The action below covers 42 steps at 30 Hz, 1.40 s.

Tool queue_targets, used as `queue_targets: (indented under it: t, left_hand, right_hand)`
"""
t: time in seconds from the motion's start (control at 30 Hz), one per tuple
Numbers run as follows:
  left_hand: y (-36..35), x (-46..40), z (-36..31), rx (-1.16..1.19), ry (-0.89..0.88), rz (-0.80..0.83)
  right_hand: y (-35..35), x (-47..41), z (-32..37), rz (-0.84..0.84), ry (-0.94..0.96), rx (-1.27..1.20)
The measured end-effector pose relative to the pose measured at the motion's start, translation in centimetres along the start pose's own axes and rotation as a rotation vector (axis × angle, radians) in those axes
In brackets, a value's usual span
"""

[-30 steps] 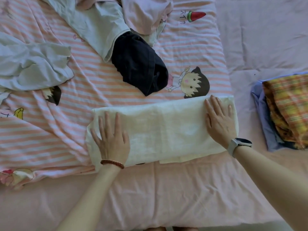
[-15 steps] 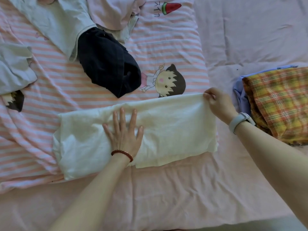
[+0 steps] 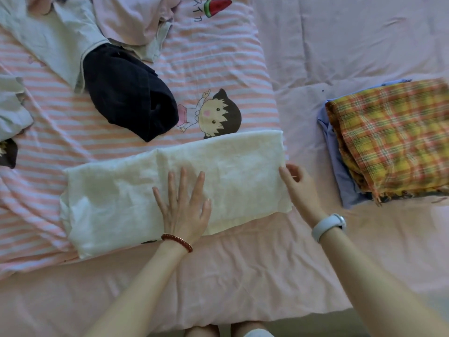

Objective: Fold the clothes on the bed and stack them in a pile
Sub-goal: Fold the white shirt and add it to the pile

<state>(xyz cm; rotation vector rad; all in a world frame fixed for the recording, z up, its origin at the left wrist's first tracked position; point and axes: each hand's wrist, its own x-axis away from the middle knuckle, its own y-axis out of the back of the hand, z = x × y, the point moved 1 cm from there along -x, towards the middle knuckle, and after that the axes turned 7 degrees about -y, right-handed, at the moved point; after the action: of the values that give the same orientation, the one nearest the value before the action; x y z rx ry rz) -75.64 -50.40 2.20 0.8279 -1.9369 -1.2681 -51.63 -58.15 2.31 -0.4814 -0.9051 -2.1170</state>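
The left hand (image 3: 183, 207) lies flat on the white cloth (image 3: 170, 190), fingers straight and a little spread, palm pressing down near the middle of the cloth's near edge. A red bead bracelet (image 3: 177, 242) is on this wrist. The cloth is folded into a long band and lies across the bed (image 3: 218, 288), partly on the striped sheet (image 3: 213, 66) and partly on the plain pink one; a fold line shows on it just beyond the left fingertips.

The right hand (image 3: 300, 188) is at the right end of the cloth, touching its edge. Its fingers are relaxed and slightly bent (I cannot tell if they already pinch the edge or only touch it). A pale watch (image 3: 328, 226) is on this wrist.

To the right of the right hand, well apart from it, is the pile (image 3: 388, 142): a plaid cloth (image 3: 398, 135) on top and a blue cloth (image 3: 340, 173) under it, the blue showing at the left side.

Beyond the left hand, past the far edge of the white cloth, lies a dark garment (image 3: 128, 93), unfolded. Farther away and to the left are a grey garment (image 3: 53, 37) and a light pink one (image 3: 126, 18), both crumpled. A cartoon girl (image 3: 216, 115) printed on the striped sheet is just beyond the white cloth, and the cloth covers her lower part.
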Motion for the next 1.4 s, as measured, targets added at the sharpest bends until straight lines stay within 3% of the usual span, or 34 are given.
queue_targets:
  t: [0.23,0.43,0.6,0.8,0.93,1.03,1.17,1.3,1.4]
  left_hand:
    - [-2.4,-0.6,0.2,-0.139,0.089,0.213]
    - [-1.3,-1.1,0.8,-0.133,0.048,0.318]
    - [0.3,-1.1,1.5,-0.018,0.01,0.355]
    - [0.6,-0.7,2.7,0.009,-0.043,0.396]
    - [1.4,-0.5,3.2,0.107,-0.061,0.347]
    - [2.7,-0.1,3.9,0.291,-0.034,0.282]
    - [5.1,0.8,5.5,0.608,0.106,0.145]
    - [7.8,2.3,8.4,1.193,0.518,-0.048]
    - [9.4,4.3,11.9,1.543,0.75,-0.093]
  right_hand:
    - [-2.8,1.0,-1.1,-0.022,-0.079,0.063]
    - [-2.5,2.9,-0.1,0.026,-0.047,-0.095]
    - [-2.2,4.4,1.5,-0.078,0.065,-0.065]
    - [-2.3,4.9,1.7,-0.063,-0.1,-0.048]
    - [-2.6,6.2,3.6,-0.153,0.049,0.102]
    - [-3.4,8.1,6.3,-0.19,0.203,0.229]
    - [-6.2,10.8,9.5,-0.072,0.367,0.29]
    - [-11.7,13.2,11.6,0.094,0.493,0.312]
    - [-16.5,14.7,13.3,0.192,0.537,0.291]
